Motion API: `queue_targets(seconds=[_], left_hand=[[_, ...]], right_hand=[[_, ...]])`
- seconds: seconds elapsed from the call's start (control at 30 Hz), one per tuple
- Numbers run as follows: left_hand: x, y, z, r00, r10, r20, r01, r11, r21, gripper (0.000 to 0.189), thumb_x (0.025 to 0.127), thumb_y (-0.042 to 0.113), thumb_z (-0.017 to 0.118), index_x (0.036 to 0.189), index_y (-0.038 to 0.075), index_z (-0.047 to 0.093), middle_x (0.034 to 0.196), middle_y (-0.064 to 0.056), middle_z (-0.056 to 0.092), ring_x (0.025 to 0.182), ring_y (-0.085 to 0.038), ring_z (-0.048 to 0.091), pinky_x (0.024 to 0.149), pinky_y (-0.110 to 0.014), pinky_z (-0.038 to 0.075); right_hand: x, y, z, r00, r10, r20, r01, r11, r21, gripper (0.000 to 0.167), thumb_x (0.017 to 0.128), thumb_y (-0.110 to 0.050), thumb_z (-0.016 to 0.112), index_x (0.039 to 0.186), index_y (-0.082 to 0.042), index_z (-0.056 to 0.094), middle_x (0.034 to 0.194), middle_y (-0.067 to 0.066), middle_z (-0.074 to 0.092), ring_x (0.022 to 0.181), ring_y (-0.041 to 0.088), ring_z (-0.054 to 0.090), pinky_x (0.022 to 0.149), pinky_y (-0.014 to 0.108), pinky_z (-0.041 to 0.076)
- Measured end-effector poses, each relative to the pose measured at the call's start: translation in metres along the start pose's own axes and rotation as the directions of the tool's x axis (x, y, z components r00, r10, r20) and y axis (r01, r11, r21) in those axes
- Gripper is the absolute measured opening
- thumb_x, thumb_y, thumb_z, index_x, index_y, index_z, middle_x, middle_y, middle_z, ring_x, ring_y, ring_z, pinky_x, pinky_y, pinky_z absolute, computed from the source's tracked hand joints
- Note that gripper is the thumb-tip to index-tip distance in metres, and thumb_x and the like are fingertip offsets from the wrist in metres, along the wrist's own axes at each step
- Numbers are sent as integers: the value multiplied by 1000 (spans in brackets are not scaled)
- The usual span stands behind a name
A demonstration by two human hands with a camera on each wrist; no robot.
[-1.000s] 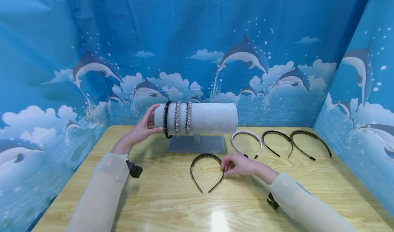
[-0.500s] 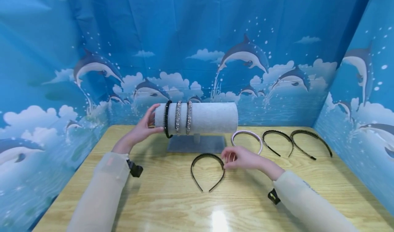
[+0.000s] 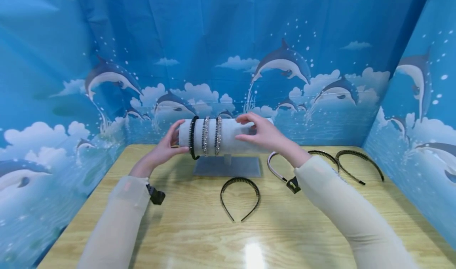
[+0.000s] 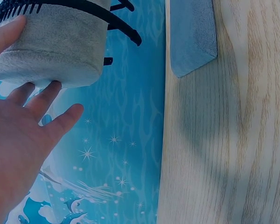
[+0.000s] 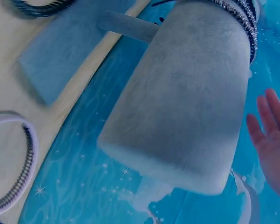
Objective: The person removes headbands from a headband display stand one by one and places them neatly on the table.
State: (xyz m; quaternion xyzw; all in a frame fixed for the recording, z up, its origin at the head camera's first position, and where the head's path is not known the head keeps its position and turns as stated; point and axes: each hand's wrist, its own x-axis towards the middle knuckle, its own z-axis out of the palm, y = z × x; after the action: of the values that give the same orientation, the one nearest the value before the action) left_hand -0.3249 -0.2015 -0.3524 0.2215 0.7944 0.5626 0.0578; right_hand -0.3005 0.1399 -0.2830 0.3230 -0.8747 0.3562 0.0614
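A grey padded headband display stand [image 3: 228, 144] carries a black headband [image 3: 192, 138] and two glittering headbands [image 3: 205, 137] on the left half of its roll. My left hand [image 3: 160, 153] grips the roll's left end, thumb on the front and fingers round the end; in the left wrist view the fingertips [image 4: 53, 86] press against the end face. Over the right part of the roll is my right hand [image 3: 267, 135], thumb and fingers spread with nothing in them. In the right wrist view this hand [image 5: 275, 140] shows beside the roll. A thin black toothed headband [image 3: 239, 180] lies before the stand's base [image 3: 228, 168].
On the wooden table's right side lie a lilac headband [image 3: 272, 168], partly covered by my right arm, and two dark headbands, one [image 3: 324, 154] partly behind the sleeve, the other [image 3: 358, 155] farther right. A dolphin-print curtain [image 3: 221, 43] hangs behind and on both sides.
My right hand has left the side of the thin black headband on the table and risen to the roll's right part. The left hand and the headbands have stayed in place.
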Motion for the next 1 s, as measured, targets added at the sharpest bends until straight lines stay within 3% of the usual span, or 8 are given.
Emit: queue_targets(seconds=[0.17, 0.33, 0.63, 0.8, 1.0], left_hand=[[-1, -1, 0, 1000, -2, -2, 2, 1000, -4, 90, 92, 7, 67, 156, 32, 9, 160, -13, 16, 139, -40, 27, 104, -58, 36], [-1, 0, 1, 1000, 6, 10, -6, 1000, -15, 90, 92, 7, 67, 156, 31, 9, 159, -13, 17, 138, -40, 28, 103, -57, 37], [0, 2, 1, 1000, 10, 0, -10, 1000, 9, 90, 92, 8, 67, 156, 32, 9, 159, -14, 16, 138, -41, 28, 103, -58, 37], [1, 1, 1, 1000, 19, 2, -19, 1000, 11, 90, 92, 8, 67, 156, 31, 8, 160, -15, 15, 139, -42, 28, 104, -58, 36], [0, -2, 0, 1000, 23, 2, -23, 1000, -9, 91, 92, 4, 66, 156, 30, 8, 160, -16, 14, 138, -43, 29, 102, -57, 38]], right_hand=[[30, -4, 16, 997, 69, 37, -67, 996, -51, 82, 80, -39, 79, 148, -15, 39, 147, 6, 41, 130, 25, 42, 103, 47, 39], [46, -4, 31, 990, 122, 67, -107, 975, -196, 101, 73, -54, 80, 153, -20, 29, 156, 4, 30, 140, 25, 29, 112, 51, 26], [62, -3, 34, 977, 158, 142, -99, 930, -355, 114, 68, -65, 77, 156, -18, 22, 159, 7, 23, 144, 26, 22, 115, 52, 16], [67, -3, 35, 966, 178, 189, -83, 901, -425, 119, 66, -68, 76, 157, -17, 18, 159, 4, 24, 143, 26, 24, 115, 51, 17], [67, -3, 38, 971, 164, 176, -67, 888, -455, 120, 64, -68, 78, 155, -15, 21, 156, 4, 31, 139, 25, 32, 114, 50, 20]])
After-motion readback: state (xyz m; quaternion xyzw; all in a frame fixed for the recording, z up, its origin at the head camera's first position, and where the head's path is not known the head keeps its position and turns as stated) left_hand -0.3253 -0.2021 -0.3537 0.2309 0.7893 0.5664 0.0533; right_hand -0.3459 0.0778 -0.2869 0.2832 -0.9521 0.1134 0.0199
